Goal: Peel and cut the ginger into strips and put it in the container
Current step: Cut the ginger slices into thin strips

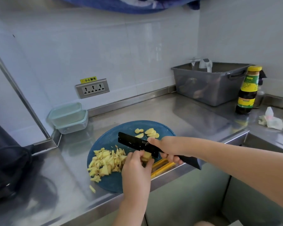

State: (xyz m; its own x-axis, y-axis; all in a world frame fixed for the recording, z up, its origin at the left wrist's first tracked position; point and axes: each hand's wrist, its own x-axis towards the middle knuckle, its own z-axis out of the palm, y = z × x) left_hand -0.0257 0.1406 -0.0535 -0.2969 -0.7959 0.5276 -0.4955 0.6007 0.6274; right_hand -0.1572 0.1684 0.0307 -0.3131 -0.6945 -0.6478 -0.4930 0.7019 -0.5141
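A round blue cutting board [108, 141] lies at the steel counter's front edge. A heap of cut ginger strips [104, 162] covers its left side, and several ginger slices [149, 132] lie at its far right. My left hand [136, 167] pinches a stack of ginger slices [146, 156] on the board. My right hand [168, 150] grips the handle of a black knife [134, 141], whose blade is over that stack. Two stacked clear containers [69, 117] with pale green lids stand at the back left by the wall.
A yellow peeler [162, 166] lies at the board's right, near the counter edge. A grey plastic tub [211, 84] stands at the back right, a dark sauce bottle [247, 92] beside it. Crumpled plastic [271, 120] lies far right. A black appliance [6, 160] sits at the left.
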